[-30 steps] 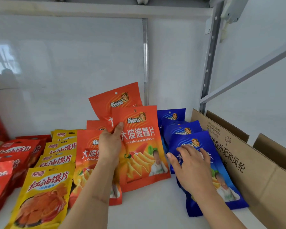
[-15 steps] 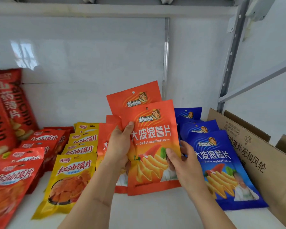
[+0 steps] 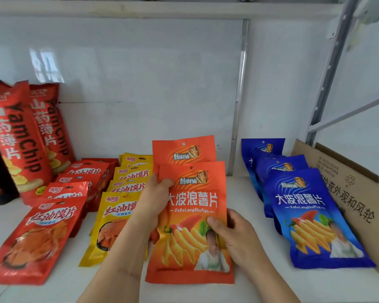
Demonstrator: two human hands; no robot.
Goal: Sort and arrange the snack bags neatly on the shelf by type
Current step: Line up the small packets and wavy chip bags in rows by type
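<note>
Both hands hold the front orange chip bag (image 3: 193, 217) over the white shelf (image 3: 260, 281). The left hand (image 3: 150, 202) grips its top corner; the right hand (image 3: 232, 235) pinches its right edge. Blue chip bags (image 3: 311, 215) lie right.

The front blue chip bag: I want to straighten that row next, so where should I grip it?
Judging by its pose, pinch the front blue chip bag at its flat top seal, coming from above and the front. It lies leaning back on the blue bags behind it, so the top edge is raised, while the cardboard box crowds its right side.
</note>
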